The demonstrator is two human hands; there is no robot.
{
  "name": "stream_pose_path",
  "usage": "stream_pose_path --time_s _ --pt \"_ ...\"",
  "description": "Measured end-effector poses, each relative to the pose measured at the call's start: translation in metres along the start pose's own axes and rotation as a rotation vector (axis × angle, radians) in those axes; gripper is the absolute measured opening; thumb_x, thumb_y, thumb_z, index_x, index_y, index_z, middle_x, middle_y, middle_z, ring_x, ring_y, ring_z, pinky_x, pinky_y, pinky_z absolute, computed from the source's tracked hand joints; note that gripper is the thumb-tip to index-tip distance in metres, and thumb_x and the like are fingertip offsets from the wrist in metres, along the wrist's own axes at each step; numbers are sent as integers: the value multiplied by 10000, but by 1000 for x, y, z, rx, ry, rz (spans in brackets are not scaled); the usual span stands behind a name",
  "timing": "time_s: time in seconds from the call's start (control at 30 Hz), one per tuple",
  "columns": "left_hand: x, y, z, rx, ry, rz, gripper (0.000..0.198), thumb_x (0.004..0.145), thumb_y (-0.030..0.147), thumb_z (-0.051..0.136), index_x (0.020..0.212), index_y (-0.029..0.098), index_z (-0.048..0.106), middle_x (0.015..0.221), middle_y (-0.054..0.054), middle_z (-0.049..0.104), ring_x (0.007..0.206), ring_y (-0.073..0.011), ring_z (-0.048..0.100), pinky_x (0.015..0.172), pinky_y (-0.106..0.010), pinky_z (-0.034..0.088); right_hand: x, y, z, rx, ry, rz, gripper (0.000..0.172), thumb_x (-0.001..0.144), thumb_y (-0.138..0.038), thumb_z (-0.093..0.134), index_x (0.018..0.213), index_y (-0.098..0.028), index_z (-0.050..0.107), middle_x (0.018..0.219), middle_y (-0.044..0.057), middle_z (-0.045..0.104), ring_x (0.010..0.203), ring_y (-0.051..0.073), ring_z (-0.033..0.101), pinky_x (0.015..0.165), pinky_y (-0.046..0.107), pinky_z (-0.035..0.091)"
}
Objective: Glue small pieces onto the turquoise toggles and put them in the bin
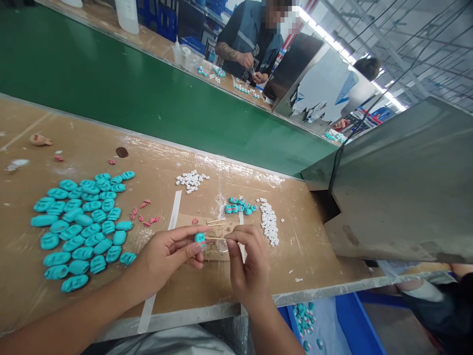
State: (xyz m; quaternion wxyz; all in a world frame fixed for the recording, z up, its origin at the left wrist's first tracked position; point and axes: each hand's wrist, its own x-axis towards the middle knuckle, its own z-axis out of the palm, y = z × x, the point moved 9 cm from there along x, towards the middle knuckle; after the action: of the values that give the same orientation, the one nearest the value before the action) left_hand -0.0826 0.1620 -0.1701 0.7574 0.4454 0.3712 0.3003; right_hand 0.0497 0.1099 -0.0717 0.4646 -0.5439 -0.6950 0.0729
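Turquoise molded piece [200,237], one: pinched between thumb and fingers of the left hand [162,254], above the worktable [303,256]. Thin stick [217,239], one: gripped by the fingertips of the right hand [251,266], tip directed at the piece. Turquoise lumps [90,230], many: spread at left. Small white parts [269,223]: grouped in two clusters.

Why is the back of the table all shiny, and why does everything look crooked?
Head view: white glare streaks the far side of the table, probably from bright ceiling lights; same head view: the green panel slopes down rightward, probably because the camera is tilted; head view: the teal piece in the left hand is too small to show fine marks clearly.
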Motion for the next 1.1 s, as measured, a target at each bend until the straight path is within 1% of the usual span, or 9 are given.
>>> stream_pose_path --time_s 0.07,0.23,0.43,0.7,0.8,0.87,0.93,1.0,1.1 --pt "1 2 1 6 4 2 408 803 331 752 1186 194 717 690 10 744 654 -158 697 664 -263 631 -3 1 -1 14 -4 0 193 923 -42 485 974 -206 574 874 23 563 828 150 550 734 302 452" --pt "3 11 -4 -14 76 21 370 760 346 786 1092 186 756 687 5 740 646 -150 680 636 -255 638 -6 10 -15 2 122 34 181 934 -62 494 973 -216 582 869 24 570 826 158 559 731 309 455" --pt "2 24 -15 -66 199 89 366 725 369 823 1044 197 767 715 6 748 640 -138 675 621 -237 641 -6 5 12 -182 -135 -77 114 979 -142 480 921 -199 559 831 25 595 779 163 526 685 311 390" --pt "3 25 -13 -80 170 96 360 737 376 821 1052 211 765 650 29 717 579 -124 676 607 -213 629 -15 -2 52 -485 -367 -308 213 964 -119 483 781 -174 576 782 40 603 744 180 454 678 336 311" --pt "4 25 -13 -74 169 93 346 743 360 817 1051 211 766 659 27 721 592 -126 680 623 -217 630 -17 9 52 -469 -413 -254 169 958 -125 495 830 -175 593 826 45 613 765 180 474 694 339 318" --pt "4 24 -14 -76 176 84 344 736 352 821 1044 210 767 738 9 751 613 -129 680 619 -225 632 -15 16 40 -395 -352 -159 109 957 -137 513 903 -179 598 874 50 619 806 177 504 724 340 345" --pt "4 23 -12 -75 165 71 343 725 353 826 1029 206 770 883 -23 780 626 -131 677 606 -241 636 -10 16 21 -302 -217 -81 86 951 -123 523 937 -181 585 884 52 608 826 173 526 740 338 375" --pt "4 20 -10 -63 140 60 340 724 354 825 1025 204 771 974 -41 780 644 -135 671 596 -252 638 -5 8 2 -220 -68 -65 108 939 -90 521 934 -186 569 861 45 586 807 166 534 720 327 399" --pt "4 13 -6 -48 91 36 369 742 346 811 1081 209 760 807 -11 754 652 -140 651 587 -252 636 0 -9 -12 -147 51 -117 142 921 -61 517 937 -196 559 830 31 565 761 155 529 678 310 426"
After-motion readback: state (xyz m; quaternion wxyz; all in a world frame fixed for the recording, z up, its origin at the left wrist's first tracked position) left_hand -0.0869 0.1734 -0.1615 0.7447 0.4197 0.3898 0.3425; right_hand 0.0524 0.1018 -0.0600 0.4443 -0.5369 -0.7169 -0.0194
